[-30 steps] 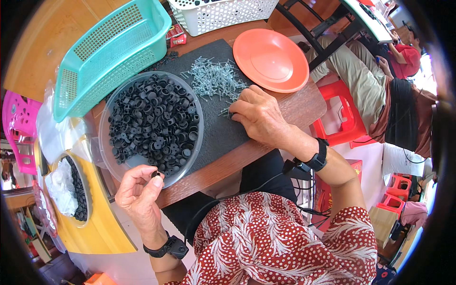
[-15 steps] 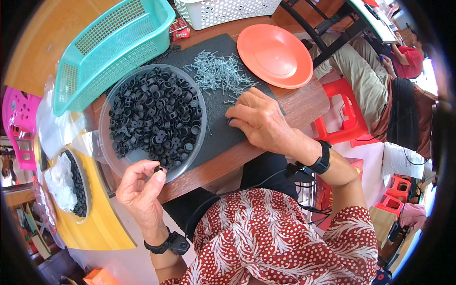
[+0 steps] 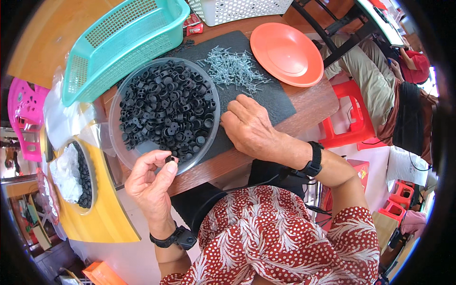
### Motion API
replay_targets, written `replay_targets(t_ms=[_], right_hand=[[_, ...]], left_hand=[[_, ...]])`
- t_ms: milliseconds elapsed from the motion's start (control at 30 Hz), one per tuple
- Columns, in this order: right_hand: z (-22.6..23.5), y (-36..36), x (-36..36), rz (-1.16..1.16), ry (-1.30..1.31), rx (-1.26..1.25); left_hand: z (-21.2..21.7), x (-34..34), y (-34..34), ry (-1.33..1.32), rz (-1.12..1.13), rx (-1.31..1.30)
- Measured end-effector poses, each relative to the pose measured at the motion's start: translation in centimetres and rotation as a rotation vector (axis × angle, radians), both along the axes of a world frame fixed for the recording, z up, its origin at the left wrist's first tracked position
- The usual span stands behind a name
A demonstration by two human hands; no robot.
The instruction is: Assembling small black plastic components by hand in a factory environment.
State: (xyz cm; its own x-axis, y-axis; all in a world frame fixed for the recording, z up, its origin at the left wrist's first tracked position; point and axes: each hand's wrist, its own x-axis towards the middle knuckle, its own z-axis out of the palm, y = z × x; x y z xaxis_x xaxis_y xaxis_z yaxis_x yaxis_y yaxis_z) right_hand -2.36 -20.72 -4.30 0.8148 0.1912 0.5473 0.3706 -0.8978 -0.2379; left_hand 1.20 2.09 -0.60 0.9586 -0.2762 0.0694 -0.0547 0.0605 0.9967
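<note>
My left hand [image 3: 152, 187] pinches a small black plastic cap [image 3: 169, 158] between thumb and forefinger at the tub's near rim. A clear round tub [image 3: 147, 147] beside it holds a heap of similar black caps [image 3: 168, 104]. To the right of the tub, my right hand [image 3: 251, 129] is closed, its fingers curled down over the dark mat [image 3: 281, 107]. Whatever its fingertips hold, if anything, is hidden behind the hand. Beyond that hand lies a loose pile of silvery screws [image 3: 235, 69] on the mat.
An orange plate [image 3: 287, 53] sits at the table's far right. Behind the tub are a turquoise basket [image 3: 121, 52] and a white basket [image 3: 232, 13]. At the left, a yellow surface [image 3: 116, 216] bears another tub with a plastic bag. A red stool [image 3: 349, 116] and a seated person are at right.
The view has shifted, moving the table contents rightward in the picture. My right hand has come closer to the tub and turned, hiding its fingertips. The left hand keeps its pinch on the cap.
</note>
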Motion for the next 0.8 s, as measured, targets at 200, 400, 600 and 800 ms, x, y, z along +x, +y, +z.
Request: replay_targets(t_ms=[200,400,600,800], right_hand=[[-0.6,-0.4,-0.3,-0.105,-0.08,0.187],[2.9,0.2,-2.3,-0.198,0.051,0.507],[5.8,2.6,-3.2,-0.017,0.398,0.877],[7.3,4.1,-2.9,0.072,0.671,1.159]], left_hand=[[0.5,-0.5,-0.7,0.049,-0.047,-0.126],[0.3,-0.6,-1.0,0.132,-0.106,-0.227],[0.7,-0.9,-1.4,-0.078,-0.092,-0.01],[1.4,-1.4,-1.7,-0.42,-0.066,0.226]])
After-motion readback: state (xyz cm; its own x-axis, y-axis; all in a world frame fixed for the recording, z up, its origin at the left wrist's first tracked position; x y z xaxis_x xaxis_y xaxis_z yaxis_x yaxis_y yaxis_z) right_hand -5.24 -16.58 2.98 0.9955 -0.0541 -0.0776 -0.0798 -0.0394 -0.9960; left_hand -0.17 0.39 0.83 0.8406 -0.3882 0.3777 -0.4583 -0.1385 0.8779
